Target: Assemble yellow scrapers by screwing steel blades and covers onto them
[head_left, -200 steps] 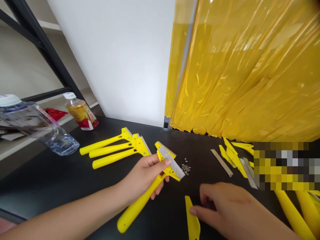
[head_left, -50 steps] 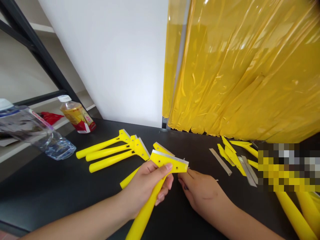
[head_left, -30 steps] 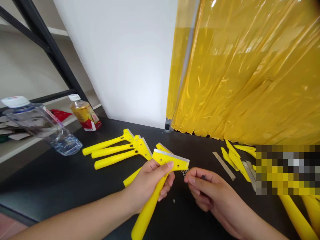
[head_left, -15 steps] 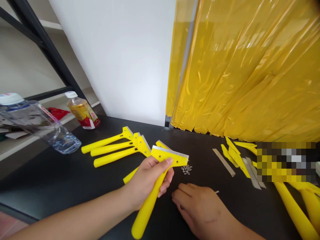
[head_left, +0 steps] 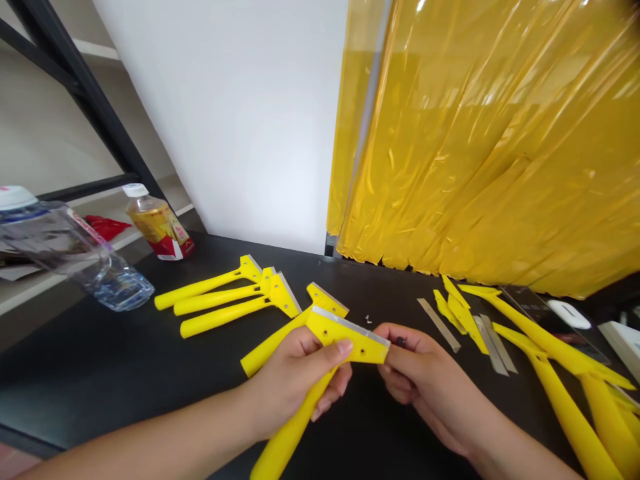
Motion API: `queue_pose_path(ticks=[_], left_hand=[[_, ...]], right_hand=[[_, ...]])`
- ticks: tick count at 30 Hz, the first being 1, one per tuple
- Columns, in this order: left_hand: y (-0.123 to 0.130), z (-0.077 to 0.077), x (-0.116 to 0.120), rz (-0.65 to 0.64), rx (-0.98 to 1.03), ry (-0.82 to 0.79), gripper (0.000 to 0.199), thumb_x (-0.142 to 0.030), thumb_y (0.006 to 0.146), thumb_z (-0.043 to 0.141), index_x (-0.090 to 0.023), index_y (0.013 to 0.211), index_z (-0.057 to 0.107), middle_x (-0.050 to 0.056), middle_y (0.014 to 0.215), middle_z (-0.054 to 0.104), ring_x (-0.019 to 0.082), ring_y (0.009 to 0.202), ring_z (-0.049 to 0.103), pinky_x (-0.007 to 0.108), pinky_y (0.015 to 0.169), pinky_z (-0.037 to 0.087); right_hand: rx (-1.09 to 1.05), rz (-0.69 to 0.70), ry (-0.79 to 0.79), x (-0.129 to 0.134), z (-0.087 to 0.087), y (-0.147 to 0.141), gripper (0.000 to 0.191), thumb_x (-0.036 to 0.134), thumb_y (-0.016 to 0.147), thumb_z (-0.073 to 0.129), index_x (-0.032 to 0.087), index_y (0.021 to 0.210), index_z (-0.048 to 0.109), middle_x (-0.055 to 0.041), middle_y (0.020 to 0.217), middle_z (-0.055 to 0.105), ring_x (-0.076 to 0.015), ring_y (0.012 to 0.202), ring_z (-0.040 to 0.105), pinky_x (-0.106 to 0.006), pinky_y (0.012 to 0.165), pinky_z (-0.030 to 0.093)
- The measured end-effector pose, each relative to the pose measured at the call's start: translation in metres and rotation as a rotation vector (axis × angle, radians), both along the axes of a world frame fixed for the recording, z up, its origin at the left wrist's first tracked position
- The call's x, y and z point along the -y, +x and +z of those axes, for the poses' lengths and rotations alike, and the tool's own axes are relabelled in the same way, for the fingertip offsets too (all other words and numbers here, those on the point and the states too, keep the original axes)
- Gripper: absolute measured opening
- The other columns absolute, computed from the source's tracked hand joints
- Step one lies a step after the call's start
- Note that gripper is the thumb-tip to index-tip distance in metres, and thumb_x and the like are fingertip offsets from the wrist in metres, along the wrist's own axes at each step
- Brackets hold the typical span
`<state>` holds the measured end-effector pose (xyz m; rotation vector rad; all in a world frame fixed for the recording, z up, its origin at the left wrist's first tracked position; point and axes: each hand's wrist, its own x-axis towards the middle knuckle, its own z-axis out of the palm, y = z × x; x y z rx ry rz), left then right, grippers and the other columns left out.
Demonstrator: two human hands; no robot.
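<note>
A yellow scraper (head_left: 300, 427) with a metal blade along its head is held by my left hand (head_left: 305, 373), thumb on top near the blade end. My right hand (head_left: 415, 367) is closed at the right end of the scraper head; what its fingertips hold, if anything, is hidden. Two screw holes show in the head. Behind the held scraper lies another yellow scraper (head_left: 265, 347). Three more scrapers (head_left: 225, 312) with blades lie side by side to the left. A few small screws (head_left: 368, 319) show just past the held blade.
At the right lie loose blades (head_left: 493, 343), yellow head plates (head_left: 463, 310) and yellow handles (head_left: 555, 387) on the black table (head_left: 100, 373). Two bottles, a large clear one (head_left: 95, 260) and a smaller one (head_left: 160, 223), stand at the left. Yellow plastic sheeting (head_left: 475, 133) hangs behind.
My right hand has risen from the table to the right end of the scraper head. The held scraper has shifted slightly down and right, and most of the screws are now hidden.
</note>
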<state>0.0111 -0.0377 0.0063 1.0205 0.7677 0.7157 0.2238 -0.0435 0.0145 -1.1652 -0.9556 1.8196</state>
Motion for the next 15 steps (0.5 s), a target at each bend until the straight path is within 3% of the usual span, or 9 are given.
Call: queue_pose_path(ticks=[7, 15], left_hand=[[0.0012, -0.0057, -0.0063, 0.062, 0.029, -0.003, 0.046, -0.051, 0.098, 0.062, -0.015, 0.069, 0.061, -0.002, 0.052, 0.051, 0.007, 0.038, 0.042, 0.017, 0.037, 0.034], [-0.0001, -0.0032, -0.0083, 0.038, 0.003, -0.013, 0.045, -0.052, 0.096, 0.066, -0.016, 0.071, 0.060, -0.002, 0.054, 0.054, 0.007, 0.039, 0.045, 0.017, 0.037, 0.036]], right_hand=[[-0.164, 0.032, -0.033, 0.0004, 0.0004, 0.0042, 0.033, 0.041, 0.094, 0.071, 0.017, 0.075, 0.057, 0.0054, 0.065, 0.041, -0.0067, 0.054, 0.019, -0.025, 0.048, 0.013], [-0.192, 0.082, 0.007, 0.0041, 0.0017, 0.0043, 0.030, 0.042, 0.094, 0.072, 0.018, 0.083, 0.058, 0.0036, 0.072, 0.047, -0.0062, 0.055, 0.023, -0.025, 0.049, 0.013]])
